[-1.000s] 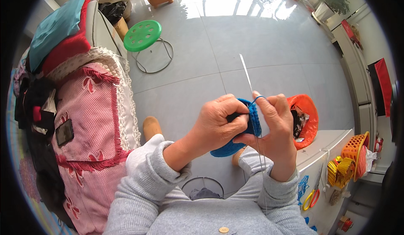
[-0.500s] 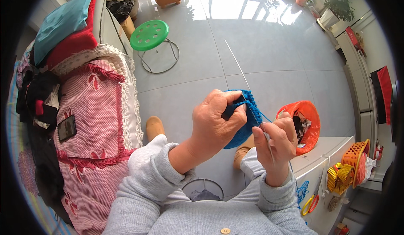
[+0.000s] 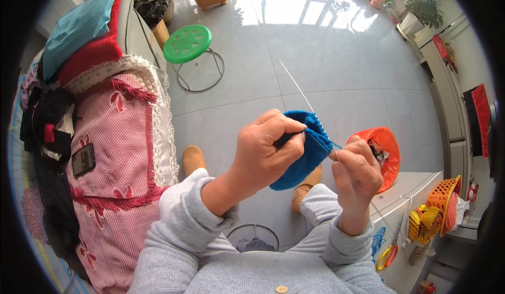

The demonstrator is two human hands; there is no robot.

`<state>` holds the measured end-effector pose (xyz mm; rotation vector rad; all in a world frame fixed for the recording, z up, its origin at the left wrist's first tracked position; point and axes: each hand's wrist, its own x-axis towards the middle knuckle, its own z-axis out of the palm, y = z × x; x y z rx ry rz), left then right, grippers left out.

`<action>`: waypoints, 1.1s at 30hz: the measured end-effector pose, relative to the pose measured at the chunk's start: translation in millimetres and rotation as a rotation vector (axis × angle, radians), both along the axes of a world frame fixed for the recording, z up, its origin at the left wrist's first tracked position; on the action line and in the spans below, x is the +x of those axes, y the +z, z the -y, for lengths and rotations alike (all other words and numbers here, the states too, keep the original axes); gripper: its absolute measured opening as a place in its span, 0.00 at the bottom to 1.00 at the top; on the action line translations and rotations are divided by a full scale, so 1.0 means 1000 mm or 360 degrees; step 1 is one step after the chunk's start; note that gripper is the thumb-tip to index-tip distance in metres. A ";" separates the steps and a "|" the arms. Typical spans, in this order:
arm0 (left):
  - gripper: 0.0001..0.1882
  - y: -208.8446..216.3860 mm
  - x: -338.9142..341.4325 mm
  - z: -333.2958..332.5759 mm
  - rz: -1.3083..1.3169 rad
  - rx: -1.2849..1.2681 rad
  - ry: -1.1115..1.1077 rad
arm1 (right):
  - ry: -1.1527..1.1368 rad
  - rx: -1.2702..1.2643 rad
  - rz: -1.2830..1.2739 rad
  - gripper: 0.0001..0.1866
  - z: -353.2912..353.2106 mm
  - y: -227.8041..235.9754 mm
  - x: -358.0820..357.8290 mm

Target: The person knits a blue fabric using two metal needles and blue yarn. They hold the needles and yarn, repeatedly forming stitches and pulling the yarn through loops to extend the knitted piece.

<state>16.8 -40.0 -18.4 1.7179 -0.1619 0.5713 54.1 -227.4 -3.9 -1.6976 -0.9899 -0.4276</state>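
Note:
A piece of blue knitting [image 3: 301, 169] hangs between my hands over my lap, its stitches lined up along a thin metal knitting needle [image 3: 297, 86] that points away from me. My left hand [image 3: 268, 145] pinches the knitting's upper edge between thumb and fingers. On the right, my right hand [image 3: 357, 169] is closed on another thin knitting needle [image 3: 345, 175], whose lower part is blurred. Blue yarn runs from the knitting to the right fingers. The needle tips near the stitches are partly hidden by my fingers.
An orange-red lined bin [image 3: 390, 174] stands beyond my right hand. On the white surface at right lie scissors [image 3: 387, 256], loose blue yarn [image 3: 377, 240] and an orange basket [image 3: 443, 195]. A green stool [image 3: 187, 44] stands ahead; a phone [image 3: 83, 160] rests on the pink-covered seat [image 3: 113, 152].
My right hand has moved right and slightly away from my left, drawing the yarn out. The knitting has turned, showing more of its stitch row, and my left hand has shifted slightly left.

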 end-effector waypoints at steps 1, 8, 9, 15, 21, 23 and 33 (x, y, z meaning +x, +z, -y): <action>0.09 0.002 0.000 -0.005 -0.0047 -0.0002 -0.0102 | 0.0021 0.0011 -0.0081 0.11 0.002 0.001 0.000; 0.05 0.007 -0.003 -0.019 -0.0471 -0.0365 -0.0706 | 0.0219 0.0168 -0.0821 0.06 0.015 0.007 0.001; 0.04 0.006 -0.003 -0.019 -0.0490 -0.0401 -0.0708 | 0.0236 0.0198 -0.0898 0.06 0.016 0.007 0.001; 0.04 0.004 -0.005 -0.020 -0.0565 -0.0596 -0.0882 | 0.0425 0.0428 -0.1348 0.07 0.018 0.007 0.002; 0.04 0.002 -0.004 -0.019 -0.0496 -0.0688 -0.1087 | 0.0646 0.0708 -0.1846 0.08 0.022 0.001 0.007; 0.04 0.001 -0.004 -0.018 -0.0431 -0.0637 -0.1098 | 0.0673 0.0783 -0.1876 0.08 0.020 -0.004 0.008; 0.03 -0.002 -0.004 -0.018 -0.0577 -0.0858 -0.1146 | 0.0808 0.0857 -0.1996 0.08 0.022 -0.013 0.010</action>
